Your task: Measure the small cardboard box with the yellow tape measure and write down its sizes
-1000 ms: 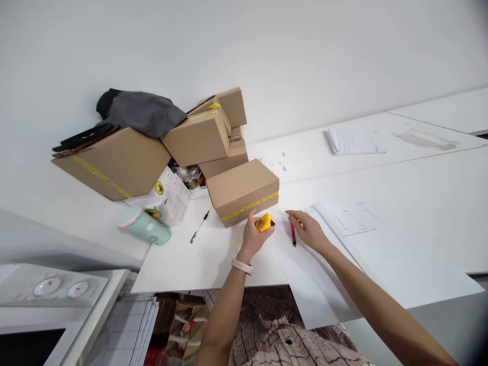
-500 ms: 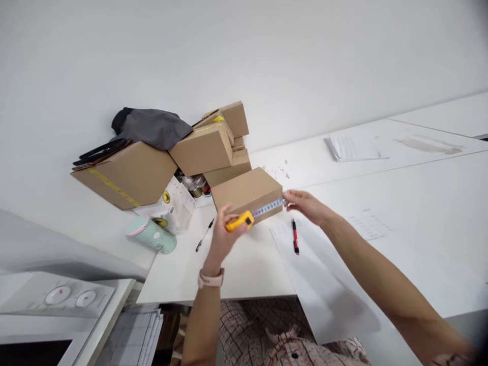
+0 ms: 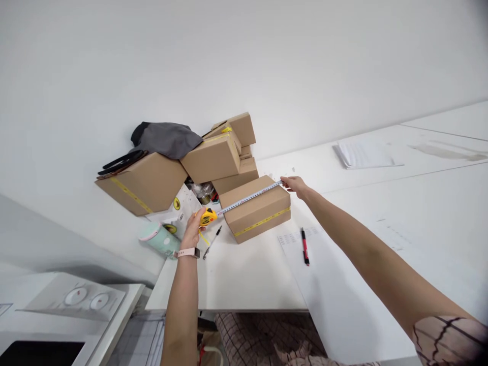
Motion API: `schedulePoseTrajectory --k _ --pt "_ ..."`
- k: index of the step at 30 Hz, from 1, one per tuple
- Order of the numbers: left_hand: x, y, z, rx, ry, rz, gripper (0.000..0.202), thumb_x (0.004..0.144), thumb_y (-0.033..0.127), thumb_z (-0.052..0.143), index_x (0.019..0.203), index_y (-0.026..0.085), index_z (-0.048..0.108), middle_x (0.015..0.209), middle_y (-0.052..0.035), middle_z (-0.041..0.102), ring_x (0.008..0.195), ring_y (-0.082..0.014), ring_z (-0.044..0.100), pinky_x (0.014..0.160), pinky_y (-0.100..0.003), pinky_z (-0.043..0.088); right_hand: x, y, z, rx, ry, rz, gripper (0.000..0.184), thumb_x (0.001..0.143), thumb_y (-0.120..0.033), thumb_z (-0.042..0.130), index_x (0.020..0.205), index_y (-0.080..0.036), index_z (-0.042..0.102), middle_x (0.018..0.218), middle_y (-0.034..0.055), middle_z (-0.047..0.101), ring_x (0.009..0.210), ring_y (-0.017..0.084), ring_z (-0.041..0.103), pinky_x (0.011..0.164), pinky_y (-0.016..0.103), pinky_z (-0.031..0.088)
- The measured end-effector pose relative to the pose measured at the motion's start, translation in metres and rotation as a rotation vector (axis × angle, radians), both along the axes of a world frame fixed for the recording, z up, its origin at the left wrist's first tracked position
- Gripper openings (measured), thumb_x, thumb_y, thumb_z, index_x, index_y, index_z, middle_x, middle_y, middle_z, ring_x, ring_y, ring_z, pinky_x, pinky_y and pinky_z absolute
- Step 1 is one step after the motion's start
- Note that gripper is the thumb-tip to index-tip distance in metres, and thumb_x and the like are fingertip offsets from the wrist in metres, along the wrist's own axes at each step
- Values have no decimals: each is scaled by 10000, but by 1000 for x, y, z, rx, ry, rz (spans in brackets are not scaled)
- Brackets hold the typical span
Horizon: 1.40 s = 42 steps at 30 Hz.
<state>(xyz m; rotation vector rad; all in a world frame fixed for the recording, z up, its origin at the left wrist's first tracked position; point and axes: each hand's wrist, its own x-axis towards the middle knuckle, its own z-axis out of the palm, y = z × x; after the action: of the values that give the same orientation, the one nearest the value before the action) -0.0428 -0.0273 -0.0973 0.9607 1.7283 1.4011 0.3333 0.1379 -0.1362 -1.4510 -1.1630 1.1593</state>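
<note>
My left hand (image 3: 193,227) is closed around the yellow case of a tape measure (image 3: 208,217), just off the left end of a cardboard box (image 3: 259,223). From the case the pale blade (image 3: 247,197) runs out across the top of the box. My right hand (image 3: 294,186) pinches the blade's free end at the box's far right corner. The box lies on the white table (image 3: 251,279), with yellow tape along its near side. A black and clear pen (image 3: 212,243) lies close to my left hand. A red and black pen (image 3: 305,246) rests on a printed sheet (image 3: 328,284).
Stacked cardboard boxes (image 3: 213,156) stand against the wall, with a dark grey cloth (image 3: 168,139) on top. A mint green cylindrical container (image 3: 162,240) lies at the table's left edge. A paper stack (image 3: 362,155) sits at the back right. A white appliance with knobs (image 3: 72,300) is lower left.
My hands have moved apart, drawing out more of the blade. It now spans the box's top instead of its near side. The taped side of the box now faces me.
</note>
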Motion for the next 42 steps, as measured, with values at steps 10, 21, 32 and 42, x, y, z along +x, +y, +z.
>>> schedulePoseTrajectory --k 10,21,32,42 --pt "7 16 4 -37 29 -92 552 618 623 760 927 177 659 866 -56 700 765 -179 637 535 -220 389 -11 -15 1 53 -448 99 383 845 -555 598 705 -200 564 823 64 672 728 179 574 593 280 367" --pt "4 19 0 -52 74 -145 535 693 628 705 968 169 692 904 -68 713 723 -170 634 527 -227 383 -18 -16 10 31 -670 87 406 892 -542 520 675 -205 583 775 70 670 727 203 593 624 303 381" --pt "91 -94 3 -139 -131 -774 571 673 392 839 1185 204 672 1059 -101 702 813 -210 654 605 -263 520 -18 -25 58 375 -387 130 363 953 -484 498 788 -183 616 733 47 624 667 153 510 621 282 375" --pt "218 -92 -27 -18 -729 -540 610 660 636 740 1004 153 596 955 -89 663 698 -225 696 617 -402 612 -48 -26 44 381 -482 163 420 1000 -464 379 1116 -189 675 1191 124 680 1086 275 589 948 367 420"
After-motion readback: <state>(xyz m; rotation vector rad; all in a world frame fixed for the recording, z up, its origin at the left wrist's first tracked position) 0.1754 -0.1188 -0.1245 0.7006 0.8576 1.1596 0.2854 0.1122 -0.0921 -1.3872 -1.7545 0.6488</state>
